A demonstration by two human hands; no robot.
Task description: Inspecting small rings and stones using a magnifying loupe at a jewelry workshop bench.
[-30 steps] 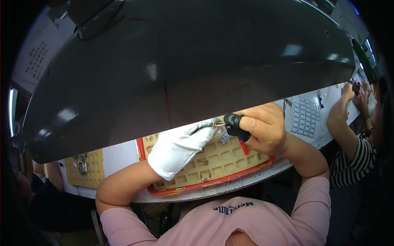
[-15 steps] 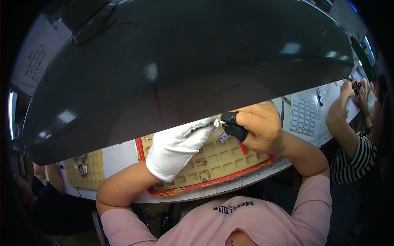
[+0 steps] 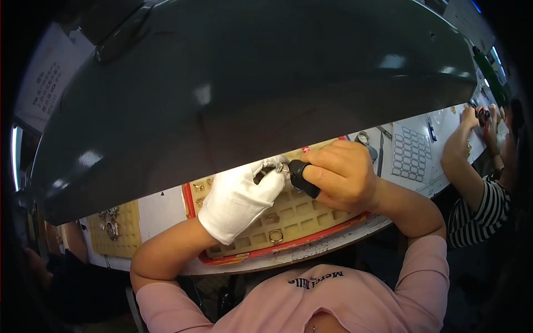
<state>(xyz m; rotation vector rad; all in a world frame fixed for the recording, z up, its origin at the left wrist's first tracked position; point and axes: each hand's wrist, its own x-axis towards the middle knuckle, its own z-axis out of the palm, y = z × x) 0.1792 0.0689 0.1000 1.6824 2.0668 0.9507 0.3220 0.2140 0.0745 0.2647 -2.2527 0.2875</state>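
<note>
My left hand (image 3: 236, 194), in a white glove, pinches a small shiny jewellery piece (image 3: 280, 167) between thumb and fingertips. My right hand (image 3: 341, 172) wears black finger cots and is closed just right of that piece. From its fingertips a thin metal bit (image 3: 287, 171) reaches to the piece; whether this is a tool's tip or part of the jewellery, I cannot tell. Both hands are above a red-rimmed tray (image 3: 327, 234) with a cream pocketed insert. A ring (image 3: 276, 237) sits in a near pocket, a small ornament (image 3: 272, 218) behind it, and gold rings (image 3: 199, 187) at the left.
A dark glossy hood (image 3: 250, 94) hangs low over the table. Right of the tray are a round container (image 3: 363, 137), thin metal tools (image 3: 381, 152) and a sheet of outlined cells (image 3: 411, 154). Another tray with jewellery (image 3: 114, 233) lies left. Co-workers sit on both sides.
The jewellery piece has shifted left, and my right hand has rolled over, showing more of its back. A small paper tag beneath is now mostly covered. The round container has come into view.
</note>
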